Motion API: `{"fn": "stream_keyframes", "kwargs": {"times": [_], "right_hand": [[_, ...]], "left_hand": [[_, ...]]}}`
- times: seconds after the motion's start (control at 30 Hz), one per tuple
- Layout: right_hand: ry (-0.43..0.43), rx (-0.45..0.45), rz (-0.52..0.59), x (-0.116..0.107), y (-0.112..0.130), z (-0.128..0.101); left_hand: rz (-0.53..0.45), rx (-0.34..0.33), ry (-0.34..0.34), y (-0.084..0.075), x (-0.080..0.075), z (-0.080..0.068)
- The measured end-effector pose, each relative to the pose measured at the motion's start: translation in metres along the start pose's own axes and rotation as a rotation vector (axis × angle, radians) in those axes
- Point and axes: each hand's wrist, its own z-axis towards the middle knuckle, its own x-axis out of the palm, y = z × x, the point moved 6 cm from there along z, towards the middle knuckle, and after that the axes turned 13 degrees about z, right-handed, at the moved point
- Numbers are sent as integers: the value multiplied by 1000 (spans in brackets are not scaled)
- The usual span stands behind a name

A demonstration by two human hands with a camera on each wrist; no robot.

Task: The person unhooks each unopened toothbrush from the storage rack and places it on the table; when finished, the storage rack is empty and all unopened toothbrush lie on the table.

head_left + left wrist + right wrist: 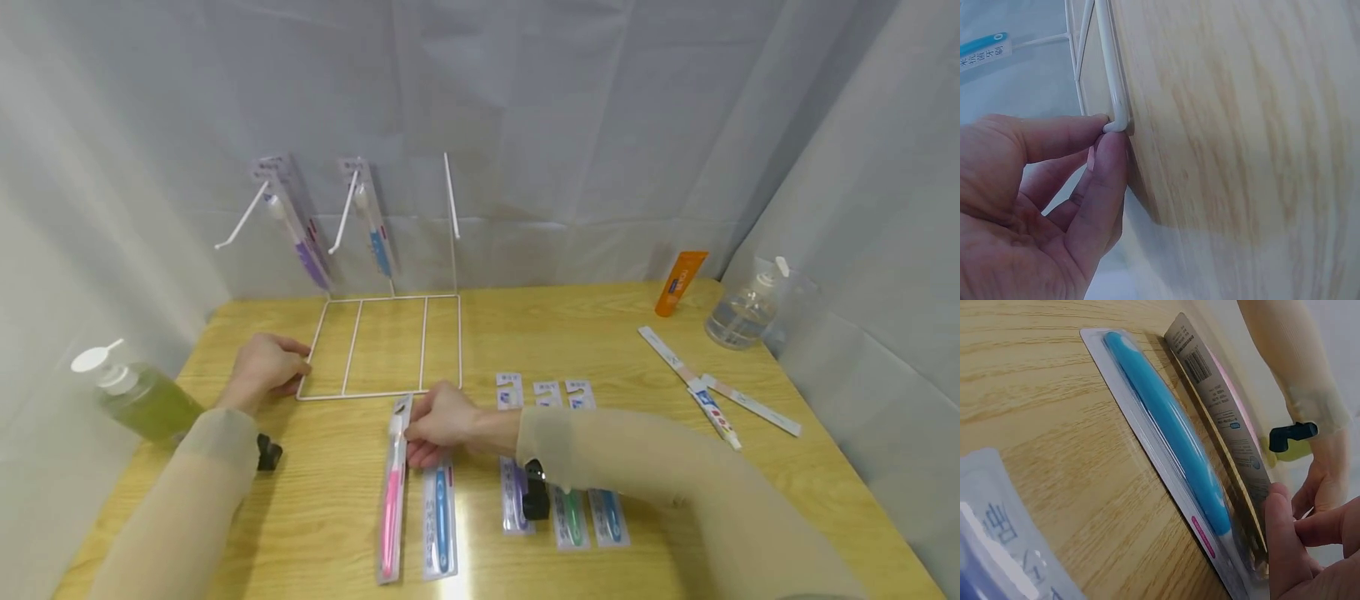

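While your left hand (268, 368) pinches the white rack (1112, 69), right hand (444, 422): fingertips clamped on the pink toothbrush pack (392, 502); best lifted clear of the blue toothbrush pack (441, 525).

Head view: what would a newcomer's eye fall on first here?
Likely the pink toothbrush, packaged and held by the right hand before the white wire rack. Next, the hanging purple toothbrush and hanging blue toothbrush at the rack's back. Then the orange tube, vivid at the back right of the table.
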Motion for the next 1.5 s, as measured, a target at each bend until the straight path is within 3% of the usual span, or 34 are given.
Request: {"fn": "stream_keyframes", "kwargs": {"times": [0.2,0.4,0.73,0.87,0.97,1.03,1.17,1.3,1.4,1.5], "right_hand": [[14,-4,-52,-13,5,-3],[-27,-69,-91,-43,24,4],[-311,-281,-360,-109,58,43],[-371,-276,-376,-121,61,57],[-371,-262,-373,-122,59,63],[-372,-263,-398,-121,58,66],[-391,-257,-426,-121,57,69],[-414,-241,-448,-122,58,69],[-418,-236,-459,-123,60,69],[-409,-234,-443,-123,61,70]], "left_hand": [[2,-3,-6,0,-1,-2],[28,8,-8,1,-1,1],[23,35,-20,-5,-2,5],[148,101,-92,-13,-6,-1],[224,181,-221,-32,-9,-13],[201,232,-318,-51,-11,-22],[-26,326,-449,-96,-21,-27],[-259,400,-530,-138,-39,-18],[-374,431,-574,-160,-51,-7],[-444,438,-602,-172,-57,5]]}}
